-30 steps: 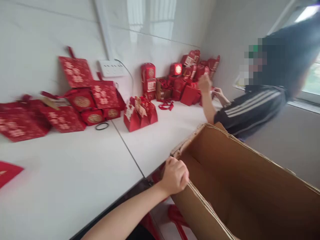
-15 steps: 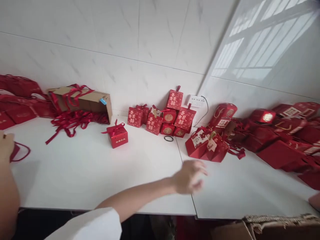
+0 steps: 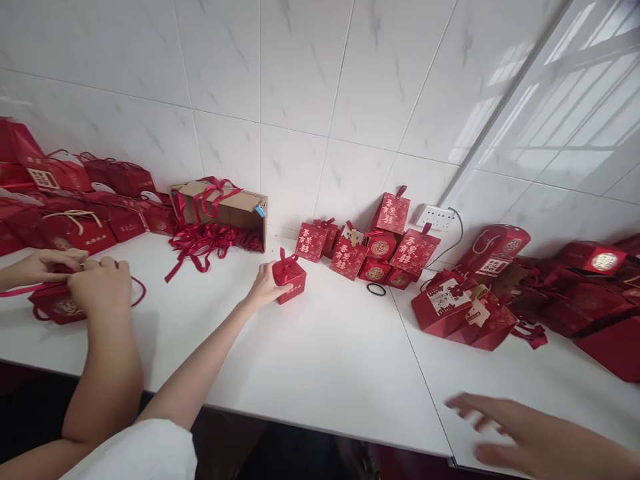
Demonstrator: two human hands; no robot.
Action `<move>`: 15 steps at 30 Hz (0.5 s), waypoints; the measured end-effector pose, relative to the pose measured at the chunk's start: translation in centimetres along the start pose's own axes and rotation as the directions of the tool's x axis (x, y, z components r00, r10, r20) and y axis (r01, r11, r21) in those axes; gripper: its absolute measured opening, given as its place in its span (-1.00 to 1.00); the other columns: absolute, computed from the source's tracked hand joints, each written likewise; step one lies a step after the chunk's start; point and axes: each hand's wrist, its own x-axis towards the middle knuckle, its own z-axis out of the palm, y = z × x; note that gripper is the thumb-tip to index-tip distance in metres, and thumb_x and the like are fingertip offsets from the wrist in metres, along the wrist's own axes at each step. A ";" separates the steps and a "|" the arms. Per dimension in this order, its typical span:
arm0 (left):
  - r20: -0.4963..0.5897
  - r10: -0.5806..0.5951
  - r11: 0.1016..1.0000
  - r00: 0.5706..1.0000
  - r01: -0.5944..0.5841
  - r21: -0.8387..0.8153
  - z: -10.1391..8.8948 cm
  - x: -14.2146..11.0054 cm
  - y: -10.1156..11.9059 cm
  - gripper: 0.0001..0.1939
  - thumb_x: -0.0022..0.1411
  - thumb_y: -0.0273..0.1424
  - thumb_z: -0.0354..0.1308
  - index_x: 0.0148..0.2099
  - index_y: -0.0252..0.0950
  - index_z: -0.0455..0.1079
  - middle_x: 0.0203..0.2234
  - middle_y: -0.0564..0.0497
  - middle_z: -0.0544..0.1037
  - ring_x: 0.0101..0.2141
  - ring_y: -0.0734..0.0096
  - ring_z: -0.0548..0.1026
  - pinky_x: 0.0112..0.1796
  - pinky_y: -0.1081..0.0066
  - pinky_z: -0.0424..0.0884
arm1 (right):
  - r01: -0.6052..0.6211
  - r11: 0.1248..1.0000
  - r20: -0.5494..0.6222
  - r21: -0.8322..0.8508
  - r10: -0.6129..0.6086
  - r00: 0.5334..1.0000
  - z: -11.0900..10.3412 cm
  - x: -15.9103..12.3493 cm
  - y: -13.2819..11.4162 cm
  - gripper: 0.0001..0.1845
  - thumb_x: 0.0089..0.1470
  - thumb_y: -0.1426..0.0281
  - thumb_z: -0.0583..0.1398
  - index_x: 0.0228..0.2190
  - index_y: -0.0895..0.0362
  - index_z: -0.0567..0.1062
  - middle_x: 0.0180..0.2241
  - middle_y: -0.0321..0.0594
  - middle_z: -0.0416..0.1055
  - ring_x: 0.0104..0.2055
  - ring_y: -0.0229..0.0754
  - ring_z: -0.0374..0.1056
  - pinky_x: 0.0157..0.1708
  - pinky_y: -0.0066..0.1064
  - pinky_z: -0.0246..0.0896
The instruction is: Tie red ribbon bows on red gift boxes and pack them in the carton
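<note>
My left hand (image 3: 264, 288) reaches far across the white table (image 3: 325, 360) and grips the left side of a small red gift box (image 3: 291, 280) with a ribbon bow on top. A white sleeve covers my upper left arm. My right hand (image 3: 505, 433) hovers low over the table's front edge at the bottom right. Its fingers are spread, slightly blurred, and hold nothing.
Another person's two hands (image 3: 95, 283) work on a red bag (image 3: 57, 307) at the left. A cardboard box (image 3: 225, 207) spilling red ribbons lies by the wall. Clusters of red gift boxes (image 3: 380, 250) and red bags (image 3: 470, 310) line the back and right, by a black ring (image 3: 376, 289).
The view swung left, away from the large cardboard box. My left hand let go of its edge, crossed the table and took hold of the small red box. My right hand came into view.
</note>
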 end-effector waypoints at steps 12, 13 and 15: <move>-0.015 0.170 0.910 0.985 -0.163 -0.381 -1.0 -13.7 5.0 -0.71 0.23 -0.23 -0.01 -0.07 -0.26 0.25 -0.44 0.06 0.47 -0.43 0.43 0.45 -0.37 0.39 0.41 | 0.195 0.938 -0.413 0.287 -0.062 0.908 2.4 12.6 -8.6 -0.50 0.07 0.07 0.10 -0.03 0.09 0.36 0.02 -0.03 0.35 -0.06 -0.05 0.40 -0.13 -0.18 0.35; -0.100 0.201 0.892 0.975 -0.224 -0.393 -2.5 -13.2 5.1 -0.75 0.24 -0.24 -0.01 -0.13 -0.28 0.30 -0.46 0.06 0.46 -0.44 0.45 0.45 -0.38 0.41 0.41 | 0.212 0.924 -0.471 0.319 -0.040 0.881 2.2 12.1 -8.6 -0.54 0.08 0.08 0.10 -0.08 0.10 0.39 -0.02 -0.04 0.38 -0.07 -0.05 0.40 -0.13 -0.18 0.35; -0.305 0.306 0.832 0.902 -0.409 -0.374 -6.5 -11.7 5.1 -0.75 0.27 -0.25 -0.02 -0.20 -0.32 0.35 -0.45 0.04 0.47 -0.42 0.47 0.45 -0.36 0.41 0.42 | 0.248 0.905 -0.534 0.346 -0.026 0.845 1.3 10.9 -8.4 -0.59 0.07 0.09 0.12 -0.17 0.12 0.43 -0.12 -0.07 0.45 -0.11 -0.06 0.42 -0.14 -0.17 0.35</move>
